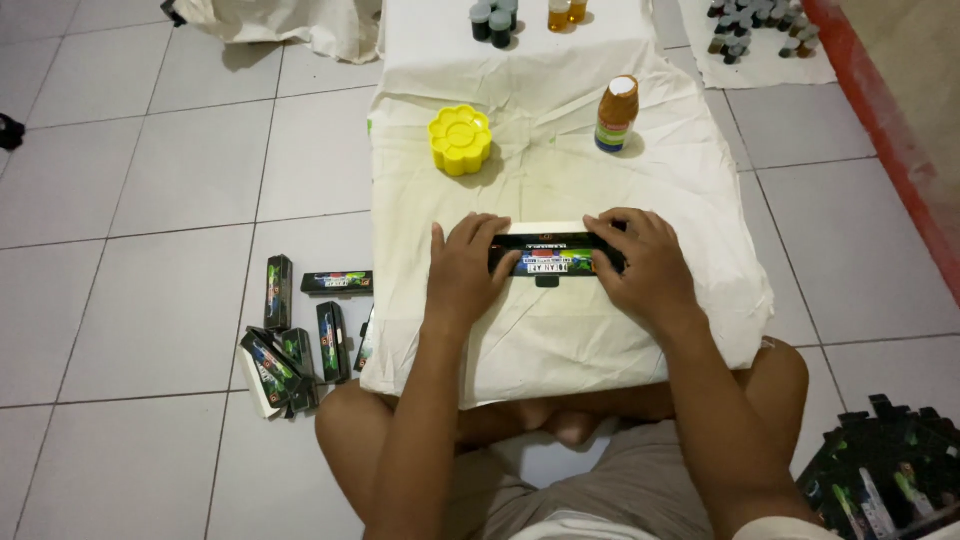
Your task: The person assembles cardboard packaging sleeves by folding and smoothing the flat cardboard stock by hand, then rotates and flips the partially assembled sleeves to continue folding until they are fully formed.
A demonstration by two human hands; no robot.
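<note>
From the head camera, the left hand [466, 268] and the right hand [640, 262] have their fingers curled down over the two ends of a long black printed box [553, 258], pressing it flat on the white cloth [560, 180] in front of the crossed legs. It looks like light, thin card, easily dented, so the short ends seem the safest grip; a yellow flower-shaped palette [460, 139] and a brown bottle [617, 113] sit further back, with more black boxes [295, 335] on the floor tiles

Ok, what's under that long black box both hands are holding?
The long black box lies on a flat white piece atop the cream cloth. The left hand and right hand cover its ends; anything beneath is hidden.
</note>
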